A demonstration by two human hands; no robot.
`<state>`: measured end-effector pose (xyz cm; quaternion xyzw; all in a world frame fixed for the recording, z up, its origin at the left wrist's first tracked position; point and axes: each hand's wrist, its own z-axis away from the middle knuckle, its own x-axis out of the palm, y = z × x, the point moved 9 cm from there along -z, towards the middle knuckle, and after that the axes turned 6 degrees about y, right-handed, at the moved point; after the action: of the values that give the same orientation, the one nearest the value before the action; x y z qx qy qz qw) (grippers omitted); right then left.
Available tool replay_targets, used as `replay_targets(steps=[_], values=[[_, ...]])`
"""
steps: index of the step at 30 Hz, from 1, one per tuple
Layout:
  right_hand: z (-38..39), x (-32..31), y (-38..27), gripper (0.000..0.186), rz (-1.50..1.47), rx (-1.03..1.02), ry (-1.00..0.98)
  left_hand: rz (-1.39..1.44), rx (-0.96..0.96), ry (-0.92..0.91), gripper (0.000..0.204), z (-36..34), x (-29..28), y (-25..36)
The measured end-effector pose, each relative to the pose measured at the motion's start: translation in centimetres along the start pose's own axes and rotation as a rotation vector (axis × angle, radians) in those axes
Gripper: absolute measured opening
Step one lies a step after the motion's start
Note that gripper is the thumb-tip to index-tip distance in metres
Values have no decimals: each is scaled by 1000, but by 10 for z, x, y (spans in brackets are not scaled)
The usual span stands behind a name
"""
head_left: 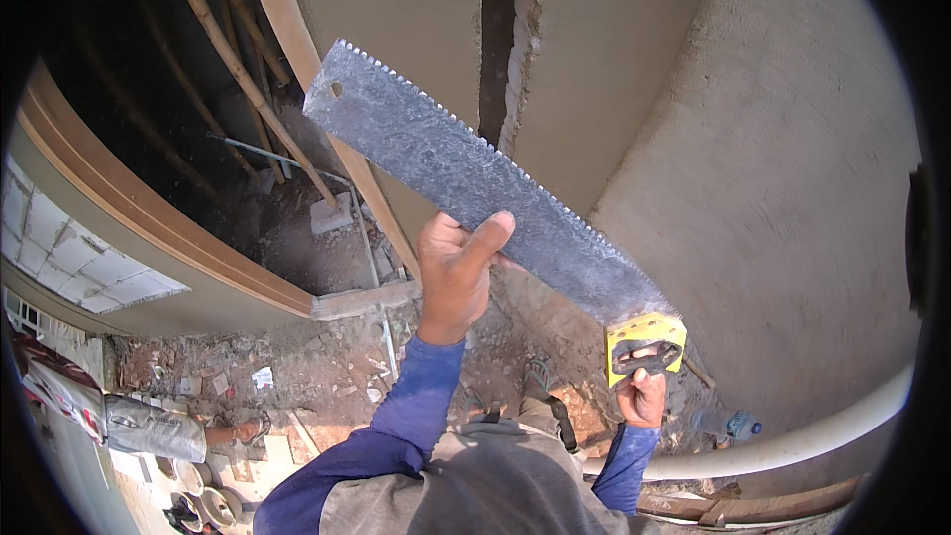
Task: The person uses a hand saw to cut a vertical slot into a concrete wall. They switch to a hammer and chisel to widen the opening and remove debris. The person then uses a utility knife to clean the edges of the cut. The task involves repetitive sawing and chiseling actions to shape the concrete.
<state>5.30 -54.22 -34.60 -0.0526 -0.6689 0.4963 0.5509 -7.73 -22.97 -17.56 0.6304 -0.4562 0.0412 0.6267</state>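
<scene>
A large hand saw (pixel 466 173) spans the middle of the view, tilted from upper left to lower right. Its grey, dusty blade has coarse teeth along the upper edge and a small hole near the far end. My left hand (pixel 459 272) pinches the blade's lower edge, thumb on the near face and fingers behind it. My right hand (pixel 642 391) is wrapped round the yellow and black handle (pixel 646 342). Behind the blade is a plastered wall (pixel 614 50) with a narrow vertical slot (pixel 497 40) cut in it; the blade hides the slot's lower part.
On the left, a wooden door frame (pixel 158 228) opens onto a dark space with bamboo poles (pixel 248 79). Rubble covers the ground. A plastic bottle (pixel 728 424) lies by a white pipe (pixel 792 446) at right. Another person's leg (pixel 233 433) shows at lower left, near buckets (pixel 216 507).
</scene>
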Motion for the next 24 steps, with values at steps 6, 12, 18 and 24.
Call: replay_targets(steps=[6,12,18,24], values=[[20,-5,4,43,-8,-9,-9,21,-9,-48,18,-1,19,5],[33,-19,6,45,-53,-19,27,-5,-47,-105,20,-5,40,-7],[41,-23,-6,41,-42,-85,54,-14,-86,-162,21,-1,58,-17],[42,-27,-11,41,-51,-89,44,-32,-104,-202,20,1,69,-21]])
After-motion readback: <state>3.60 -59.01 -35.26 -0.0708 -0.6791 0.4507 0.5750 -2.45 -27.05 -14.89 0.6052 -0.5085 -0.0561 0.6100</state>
